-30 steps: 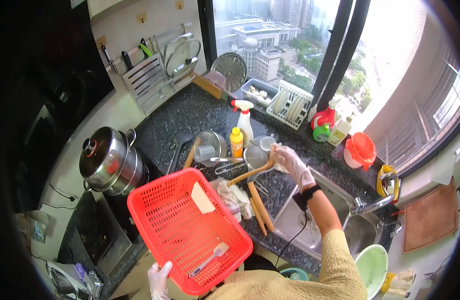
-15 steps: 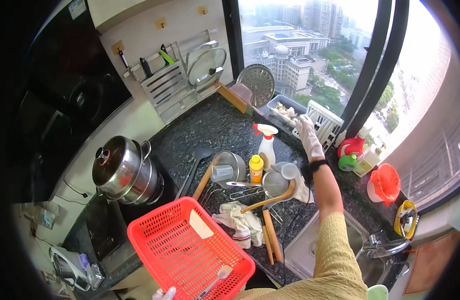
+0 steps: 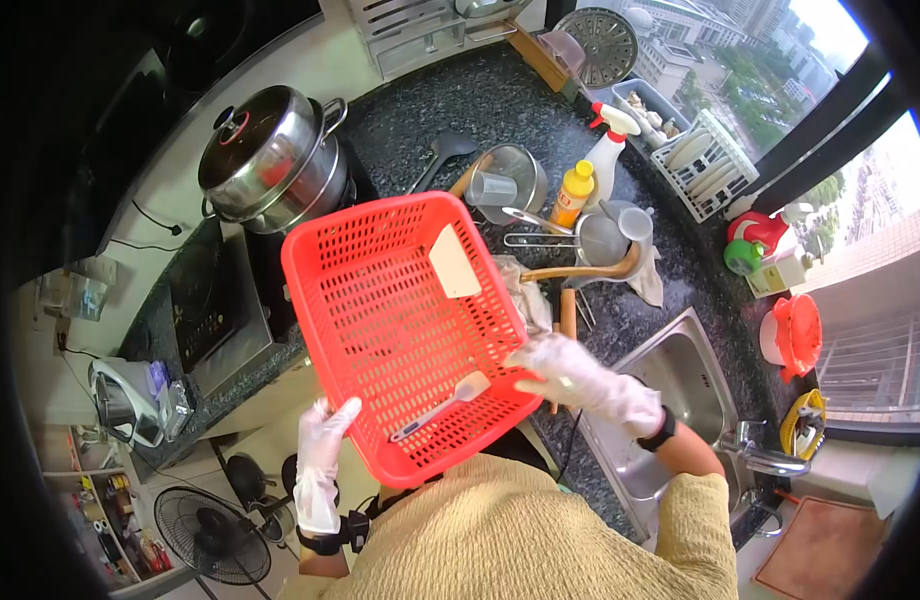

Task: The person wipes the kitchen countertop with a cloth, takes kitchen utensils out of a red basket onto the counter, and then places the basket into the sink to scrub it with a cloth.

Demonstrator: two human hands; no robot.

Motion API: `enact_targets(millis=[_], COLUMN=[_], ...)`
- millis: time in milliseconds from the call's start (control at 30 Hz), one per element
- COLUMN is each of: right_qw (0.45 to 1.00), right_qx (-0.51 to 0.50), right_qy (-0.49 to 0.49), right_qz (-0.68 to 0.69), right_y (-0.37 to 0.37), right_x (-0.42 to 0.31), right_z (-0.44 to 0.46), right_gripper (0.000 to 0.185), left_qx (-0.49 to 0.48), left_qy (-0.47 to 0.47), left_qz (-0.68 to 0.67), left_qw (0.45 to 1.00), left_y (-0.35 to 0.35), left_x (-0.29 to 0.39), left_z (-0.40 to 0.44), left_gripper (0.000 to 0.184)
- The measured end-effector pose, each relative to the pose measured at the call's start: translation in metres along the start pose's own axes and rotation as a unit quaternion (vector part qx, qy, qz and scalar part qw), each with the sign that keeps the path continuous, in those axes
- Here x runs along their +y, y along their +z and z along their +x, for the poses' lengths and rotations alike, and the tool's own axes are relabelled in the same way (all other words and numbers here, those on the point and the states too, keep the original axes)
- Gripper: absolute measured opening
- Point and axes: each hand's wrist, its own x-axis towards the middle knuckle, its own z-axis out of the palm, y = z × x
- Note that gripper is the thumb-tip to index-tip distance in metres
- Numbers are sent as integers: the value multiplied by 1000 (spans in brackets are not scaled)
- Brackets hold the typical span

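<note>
Both my hands wear pale translucent gloves and are at a red plastic basket (image 3: 325,300) with slotted walls. My left hand (image 3: 325,440) is closed on its near left rim, thumb on top. My right hand (image 3: 575,375) lies over the right rim with its fingertips inside; the thumb's grip is partly hidden. In the basket lie a small spatula (image 3: 440,405) with a pale head and grey handle, and a flat cream-coloured piece (image 3: 454,262) against the far right wall. A crumpled cloth (image 3: 525,298) sits just beyond the basket.
Beyond are a steamer pot (image 3: 270,160), a spray bottle (image 3: 605,155), a yellow-capped bottle (image 3: 572,195), a strainer (image 3: 602,240) and a wooden-handled ladle (image 3: 580,272). A white rack (image 3: 705,165) stands by the window. The sink (image 3: 680,390) is to the right, a fan (image 3: 212,530) lower left.
My right hand has come back from the rack and grey container by the window to the basket's right rim. The view has shifted downward, and more of my left hand shows.
</note>
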Motion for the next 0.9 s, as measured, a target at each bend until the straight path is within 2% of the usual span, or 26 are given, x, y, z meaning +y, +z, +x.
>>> enact_targets(millis=[33,100,133,233,267,367,500,533,633,667,700,733,800,833,867,900], right_qw=[999,992,976,922,889,874,969,950,973,977,977,971,940,892,871,895], right_qx=[-7,-26,-27,-25,-16,-12,-10,-4,53,83,113,183,320,380,421,397], right_qy=[-21,-125,-148,-204,-250,-238,-166,-165,-98,-43,13,24,113,183,192,200], right_qz=[-44,-17,-157,-328,-383,-423,-181,-264,-201,-190,-178,-154,15,161,167,44], right_y=[24,78,88,120,122,127,117,102,48,27,9,-2,-16,-21,-21,-18], right_x=[-6,1,-11,-27,-29,-35,-27,-31,-36,-36,-31,-13,10,15,31,54], right_z=[7,26,32,50,55,61,68,61,40,27,11,-8,-45,-62,-79,-96], right_gripper=[29,31,22,11,6,5,4,6,9,9,10,12,16,18,20,20], left_qx=[-7,-17,-28,-42,-51,-64,-60,-61,-63,-66,-63,-63,-63,-61,-59,-63], left_qy=[5,17,21,23,20,25,42,45,53,54,51,50,48,49,50,47], left_qz=[-4,-12,-7,-17,-17,-23,-36,-37,-27,-21,-20,-20,-12,-5,2,-1], left_qw=[1000,1000,999,999,998,997,997,996,996,996,996,997,997,997,997,997], left_y=[0,-2,-5,-2,-3,-4,-4,-6,-11,-14,-16,-17,-17,-19,-20,-21], left_x=[-1,-6,-9,-5,-7,-14,-13,-11,-14,-15,-15,-14,-14,-16,-18,-17], left_z=[1,5,8,5,5,7,4,5,10,12,12,13,16,18,20,21], left_gripper=[23,22,22,19,16,13,12,12,12,13,14,15,16,17,18,18])
